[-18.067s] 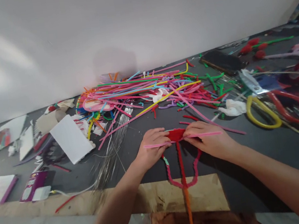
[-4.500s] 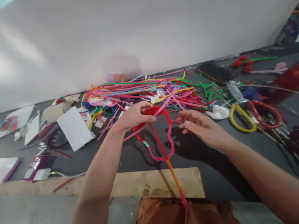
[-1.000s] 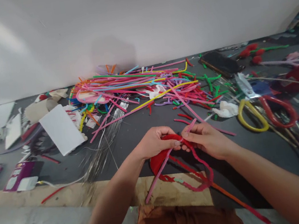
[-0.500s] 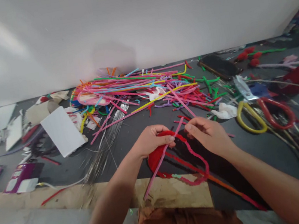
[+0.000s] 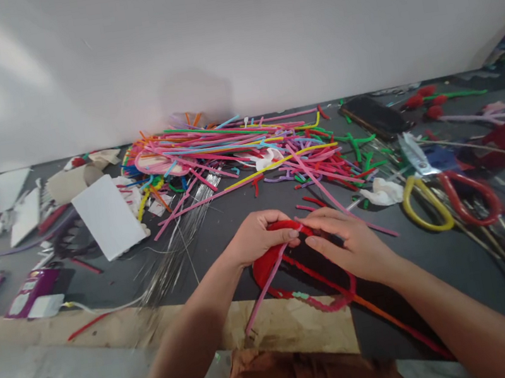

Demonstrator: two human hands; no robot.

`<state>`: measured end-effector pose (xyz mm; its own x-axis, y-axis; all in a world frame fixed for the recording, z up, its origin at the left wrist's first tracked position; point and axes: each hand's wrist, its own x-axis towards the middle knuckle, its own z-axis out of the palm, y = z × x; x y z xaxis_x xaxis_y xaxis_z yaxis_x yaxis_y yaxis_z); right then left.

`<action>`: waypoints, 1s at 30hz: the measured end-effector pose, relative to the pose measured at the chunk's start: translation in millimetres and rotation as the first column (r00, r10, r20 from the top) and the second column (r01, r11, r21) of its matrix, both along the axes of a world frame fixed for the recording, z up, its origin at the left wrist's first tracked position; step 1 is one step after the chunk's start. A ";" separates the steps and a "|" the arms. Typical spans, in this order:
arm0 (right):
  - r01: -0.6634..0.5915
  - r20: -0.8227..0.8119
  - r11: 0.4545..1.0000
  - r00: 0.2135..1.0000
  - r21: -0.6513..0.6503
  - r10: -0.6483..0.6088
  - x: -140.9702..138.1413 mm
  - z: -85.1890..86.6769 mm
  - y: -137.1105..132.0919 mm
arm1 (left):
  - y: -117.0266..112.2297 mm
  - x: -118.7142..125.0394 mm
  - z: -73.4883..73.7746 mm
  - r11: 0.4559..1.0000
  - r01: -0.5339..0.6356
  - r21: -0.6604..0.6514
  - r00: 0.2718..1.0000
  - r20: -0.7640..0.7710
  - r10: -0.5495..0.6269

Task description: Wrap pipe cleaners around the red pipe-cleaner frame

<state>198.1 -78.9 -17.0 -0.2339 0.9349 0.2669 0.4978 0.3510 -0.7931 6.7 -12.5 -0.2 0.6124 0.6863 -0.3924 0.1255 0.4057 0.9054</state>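
My left hand (image 5: 263,237) pinches a pink pipe cleaner (image 5: 265,292) against a fuzzy red pipe-cleaner piece (image 5: 261,269), thumb on top. The pink one's long end slants down toward me. From the red piece runs a twisted pinkish-red loop (image 5: 331,306), partly behind my right hand (image 5: 355,246). My right fingertips close on the pink pipe cleaner's short upper end, right beside my left thumb; the exact grip is partly hidden. Under the hands, a red-and-orange pipe-cleaner strand (image 5: 382,310) stretches toward the lower right.
A heap of coloured pipe cleaners (image 5: 226,145) lies against the wall, with thin metal wires (image 5: 172,259) at its left. Scissors (image 5: 427,200) with yellow and red handles lie at right, near a dark phone (image 5: 375,115). A white card (image 5: 108,218) and purple box (image 5: 33,291) are at left.
My right hand has moved left, from just beside the pink pipe cleaner's upper end onto it, meeting my left fingertips. The left hand keeps its hold in nearly the same place.
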 end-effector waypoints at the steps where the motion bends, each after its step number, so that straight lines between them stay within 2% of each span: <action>1: -0.028 -0.034 0.999 0.999 -0.039 0.027 -0.2 1.7 0.0 | -0.2 0.0 0.3 1.000 0.002 0.013 1.000 -0.001 -0.002; 5: -0.153 -0.180 0.965 0.977 -0.213 0.115 -1.8 9.5 0.8 | -0.5 0.2 1.2 0.998 0.017 0.061 1.000 -0.007 -0.017; 8: -0.185 -0.259 0.928 0.960 -0.323 0.101 -2.3 11.9 1.5 | 0.0 0.5 0.8 0.995 0.031 0.098 0.999 -0.026 -0.029; 11: -0.209 -0.289 0.901 0.952 -0.379 0.100 -2.4 11.1 1.9 | 0.9 0.2 -0.9 0.986 0.037 0.162 0.997 -0.068 -0.026; 14: -0.214 -0.262 0.905 0.957 -0.367 0.120 -2.9 10.1 1.9 | 1.5 -0.7 -3.8 0.978 0.035 0.206 0.997 -0.072 -0.020; 18: -0.182 -0.180 0.937 0.975 -0.299 0.132 -3.9 10.5 2.8 | 1.9 -2.2 -6.8 0.985 0.058 0.165 0.995 -0.089 -0.043; 23: -0.159 -0.123 0.944 0.984 -0.288 0.128 -3.3 9.1 4.4 | 2.1 -2.9 -4.5 0.980 0.074 0.186 0.992 -0.116 -0.053; 30: -0.130 -0.090 0.954 0.990 -0.271 0.110 1.8 7.1 4.9 | 2.8 -3.0 -3.8 0.995 0.073 0.064 0.995 -0.080 -0.068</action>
